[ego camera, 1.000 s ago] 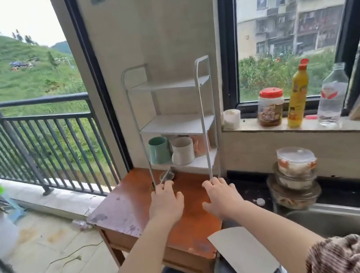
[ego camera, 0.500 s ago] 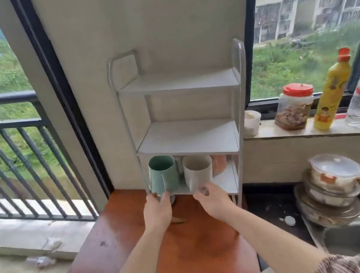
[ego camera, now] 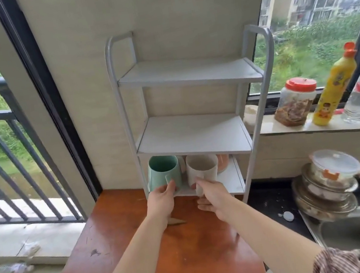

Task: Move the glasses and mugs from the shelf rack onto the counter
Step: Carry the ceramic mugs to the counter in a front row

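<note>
The white shelf rack (ego camera: 187, 74) stands at the back of the red-brown wooden counter (ego camera: 195, 258), with the mugs on its lowest shelf. To do this lift well, I judge each mug should be drawn straight toward the person, kept low so the rims pass under the middle shelf (ego camera: 192, 139), then set down apart on the wood. The green mug (ego camera: 163, 170) and white mug (ego camera: 202, 168) stand side by side, long axes near vertical, mouths up, handles facing the person. The left hand (ego camera: 162, 203) curls round the green mug's handle; the right hand (ego camera: 215, 198) pinches the white one's.
</note>
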`<state>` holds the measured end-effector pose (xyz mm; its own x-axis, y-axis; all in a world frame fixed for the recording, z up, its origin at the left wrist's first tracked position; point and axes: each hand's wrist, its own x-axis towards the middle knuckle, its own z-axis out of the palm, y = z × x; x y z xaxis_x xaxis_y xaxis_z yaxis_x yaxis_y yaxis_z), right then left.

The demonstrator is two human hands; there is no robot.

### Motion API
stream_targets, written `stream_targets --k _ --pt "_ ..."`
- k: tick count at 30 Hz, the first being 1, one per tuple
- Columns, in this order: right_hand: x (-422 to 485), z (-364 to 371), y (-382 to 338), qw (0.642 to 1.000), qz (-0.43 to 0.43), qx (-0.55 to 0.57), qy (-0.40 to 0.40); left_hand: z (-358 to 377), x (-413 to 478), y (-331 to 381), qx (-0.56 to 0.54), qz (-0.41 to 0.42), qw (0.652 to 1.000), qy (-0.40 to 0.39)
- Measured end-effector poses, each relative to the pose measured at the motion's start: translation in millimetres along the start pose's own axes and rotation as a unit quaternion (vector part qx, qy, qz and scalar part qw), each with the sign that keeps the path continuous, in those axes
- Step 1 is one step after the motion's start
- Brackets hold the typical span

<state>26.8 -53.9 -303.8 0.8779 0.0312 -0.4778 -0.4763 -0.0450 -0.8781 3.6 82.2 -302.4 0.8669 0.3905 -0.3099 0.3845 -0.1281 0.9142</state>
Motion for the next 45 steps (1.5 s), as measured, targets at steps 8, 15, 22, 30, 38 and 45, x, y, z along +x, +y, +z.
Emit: stream_targets --k 8,15,22,30,38,45 --pt "-9.3 -7.9 1.6 0.998 -0.009 0.049 -0.041 11.8 -13.8 -8.4 -0.089 0.047 0.991 0.085" --pt "-41.1 -33.7 9.6 0.995 -0.015 0.071 -0.073 5.3 -43.0 -26.1 -0.116 0.074 0.985 0.106" --pt "-96.8 -90.1 29.8 0.996 -0.038 0.022 -0.079 21.9 -98.1 -39.1 -0.174 0.04 0.98 0.089" --pt "-177.3 -196.0 105.1 0.999 -0.02 0.045 -0.016 92.1 -188.2 -72.4 -0.124 0.024 0.992 0.012" --pt "-283.4 -318.3 191.7 0.987 -0.002 0.111 0.118 191.3 -301.8 -108.6 -0.034 0.013 0.995 -0.092" --pt "-390.6 -429.9 254.8 0.958 0.012 0.151 0.244 298.1 -414.2 -119.2 -0.013 -0.011 0.973 -0.232"
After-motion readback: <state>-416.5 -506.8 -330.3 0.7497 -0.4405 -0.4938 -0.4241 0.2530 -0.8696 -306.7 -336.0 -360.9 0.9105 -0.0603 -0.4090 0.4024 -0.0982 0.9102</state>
